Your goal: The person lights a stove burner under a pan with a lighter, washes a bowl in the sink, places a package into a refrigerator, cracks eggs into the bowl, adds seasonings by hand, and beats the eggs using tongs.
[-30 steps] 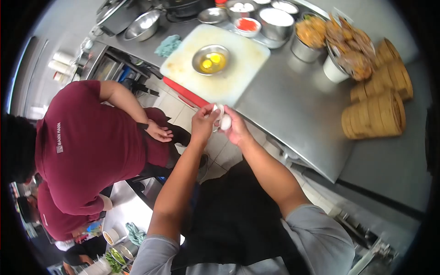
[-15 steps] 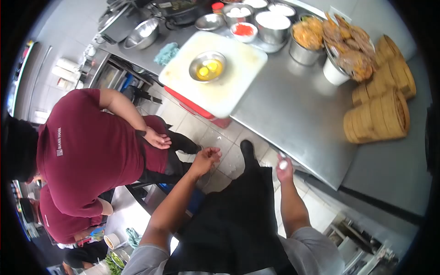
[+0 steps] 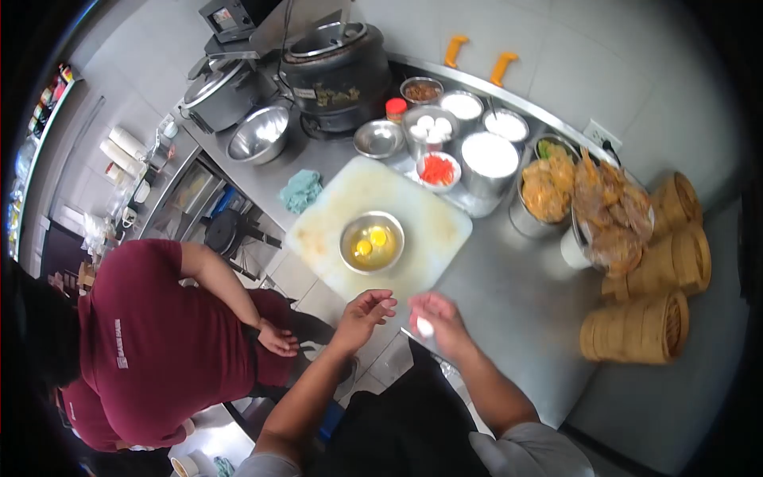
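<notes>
Cracked eggs [image 3: 377,237] lie in a metal bowl [image 3: 370,218] on the cutting board [image 3: 429,219], mid-frame. Below it, the right hand's [image 3: 443,319] fingers curl around something white [image 3: 425,327], shell or egg; the left hand's [image 3: 366,319] bend loosely, grip unclear. A green cloth [image 3: 300,191] and a bowl of red strips [image 3: 433,188] crowd the board's upper edges; bamboo steamers [image 3: 629,330] stand far right, a maroon-shirted person [image 3: 167,326] left.

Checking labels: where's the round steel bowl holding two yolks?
Head view, centre: the bowl sits on the white rectangular cutting board, just beyond the left hand.

Blurred white object [image 3: 425,327], cropped grey appliance [image 3: 229,21]
</notes>
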`<state>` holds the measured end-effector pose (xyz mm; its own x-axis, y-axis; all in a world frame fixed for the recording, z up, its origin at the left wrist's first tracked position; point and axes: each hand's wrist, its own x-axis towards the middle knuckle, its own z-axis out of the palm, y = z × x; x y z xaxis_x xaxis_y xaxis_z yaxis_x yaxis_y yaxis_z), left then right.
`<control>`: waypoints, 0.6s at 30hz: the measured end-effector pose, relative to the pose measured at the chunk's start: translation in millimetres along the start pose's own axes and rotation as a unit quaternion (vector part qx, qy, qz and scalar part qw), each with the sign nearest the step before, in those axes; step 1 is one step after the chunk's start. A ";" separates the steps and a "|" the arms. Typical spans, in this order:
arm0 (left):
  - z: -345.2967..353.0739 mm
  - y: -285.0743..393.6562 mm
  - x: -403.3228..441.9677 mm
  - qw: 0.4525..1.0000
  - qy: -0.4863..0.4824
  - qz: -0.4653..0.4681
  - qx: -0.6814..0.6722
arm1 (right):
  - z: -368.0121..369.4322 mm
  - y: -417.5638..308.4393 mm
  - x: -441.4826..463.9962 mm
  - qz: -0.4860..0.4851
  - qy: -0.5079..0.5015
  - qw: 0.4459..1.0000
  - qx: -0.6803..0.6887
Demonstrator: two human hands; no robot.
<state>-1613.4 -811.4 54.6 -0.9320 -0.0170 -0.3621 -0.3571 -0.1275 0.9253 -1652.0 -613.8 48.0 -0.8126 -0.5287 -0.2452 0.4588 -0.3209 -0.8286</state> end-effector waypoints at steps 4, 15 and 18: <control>-5.2 36.3 34.8 0.997 0.029 0.057 0.031 | -29.4 -110.4 153.5 -0.160 0.115 0.911 -0.362; -72.6 42.4 44.2 0.975 0.219 0.037 0.002 | -56.4 -224.1 396.4 0.205 0.050 0.687 -0.695; -72.9 37.7 47.0 0.971 0.239 0.025 -0.005 | -46.1 -227.1 387.6 0.174 0.073 0.663 -0.725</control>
<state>-1666.1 -889.4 64.3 -0.8124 -0.4804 -0.3305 -0.3099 -0.1245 0.9426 -2087.7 -709.6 118.0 -0.8229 -0.2579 -0.5063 -0.1145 0.9481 -0.2968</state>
